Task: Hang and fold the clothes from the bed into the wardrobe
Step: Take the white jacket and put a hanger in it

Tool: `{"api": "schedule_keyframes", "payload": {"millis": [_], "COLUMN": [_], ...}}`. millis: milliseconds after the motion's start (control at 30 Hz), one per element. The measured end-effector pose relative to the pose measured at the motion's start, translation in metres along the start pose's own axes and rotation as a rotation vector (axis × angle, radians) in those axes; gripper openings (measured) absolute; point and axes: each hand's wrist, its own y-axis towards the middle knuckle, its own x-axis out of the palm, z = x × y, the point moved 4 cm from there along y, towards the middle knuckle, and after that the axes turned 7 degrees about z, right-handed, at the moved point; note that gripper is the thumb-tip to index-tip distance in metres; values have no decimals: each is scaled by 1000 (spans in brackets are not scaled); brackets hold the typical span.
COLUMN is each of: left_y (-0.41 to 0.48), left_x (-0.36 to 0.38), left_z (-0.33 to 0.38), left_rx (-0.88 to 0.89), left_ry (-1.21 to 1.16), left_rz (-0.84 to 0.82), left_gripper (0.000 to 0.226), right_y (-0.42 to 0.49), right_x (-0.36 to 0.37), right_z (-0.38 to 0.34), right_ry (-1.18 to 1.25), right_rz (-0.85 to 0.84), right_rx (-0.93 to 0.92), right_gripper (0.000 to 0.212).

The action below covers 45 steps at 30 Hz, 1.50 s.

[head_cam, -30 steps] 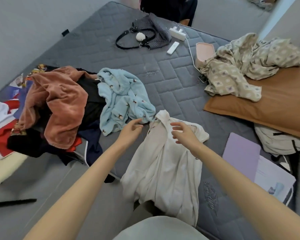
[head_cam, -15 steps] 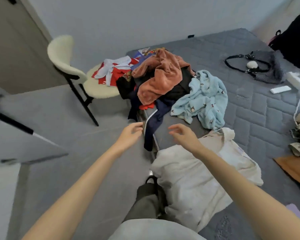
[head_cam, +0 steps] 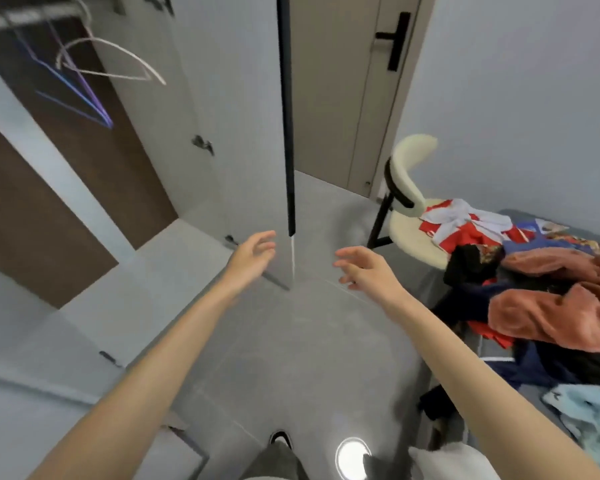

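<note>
Swung away from the bed (head_cam: 430, 285) to face the open wardrobe (head_cam: 84, 161), hangers (head_cam: 118, 65) up on its rail. Reaching forward with 2 empty hands: left hand (head_cam: 253, 252) and right hand (head_cam: 364, 266) apart, fingers loosely spread, gripping nothing. Still heaped along the bed's edge, far right: clothes (head_cam: 551, 306), beside the chair (head_cam: 409, 220).

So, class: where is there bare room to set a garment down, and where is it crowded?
Bare: the grey floor between the open wardrobe and the chair, below the left hand and right hand. Crowded: the chair seat, mostly under red and white clothes, and the clothes pile at the right edge.
</note>
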Motion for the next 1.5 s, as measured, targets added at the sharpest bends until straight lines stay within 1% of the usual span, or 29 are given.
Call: {"api": "schedule_keyframes", "payload": {"millis": [200, 333, 500, 700, 833, 1033, 1133, 1200, 1233, 1267, 1333, 1433, 1500], "left_y": [67, 106, 159, 246, 313, 402, 435, 452, 458, 462, 469, 474, 475], "left_x": [-136, -206, -288, -365, -409, -474, -499, -510, -514, -518, -526, -534, -536], "left_z": [30, 49, 62, 36, 14, -9, -19, -24, -27, -29, -34, -36, -32], "left_rx": [27, 48, 74, -23, -102, -191, -214, -224, -231, -236, -221, -189, -158], "left_ry": [-93, -169, -221, -291, -280, -223, -209, -193, -174, -150, -109, -67, -15], "left_rz": [241, 401, 550, 701, 764, 812, 830, 828, 825, 825, 830, 831, 829], "left_gripper": [37, 39, 40, 37, 39, 39, 39, 39, 39, 39, 39, 40, 44], "right_y": [93, 141, 202, 286, 348, 436, 467, 480, 484, 487, 491, 494, 492], "right_x": [107, 164, 241, 339, 412, 514, 561, 588, 598, 608, 619, 618, 609], "right_z": [-119, -192, -273, -335, -370, -411, -419, -418, -417, -417, -419, -427, -434], "right_ry": [-32, -41, -30, -31, -30, -196, -329, -386, -395, -390, -336, -266, -244], "right_rz": [-161, -230, -269, -294, -327, -394, -463, -521, -544, -557, -525, -379, -331], "right_rx": [-219, -349, -478, -596, -654, -712, -694, -651, -627, -608, -589, -671, -719], "right_gripper": [22, 17, 18, 23, 28, 32, 41, 48, 47, 41, 27, 27, 26]}}
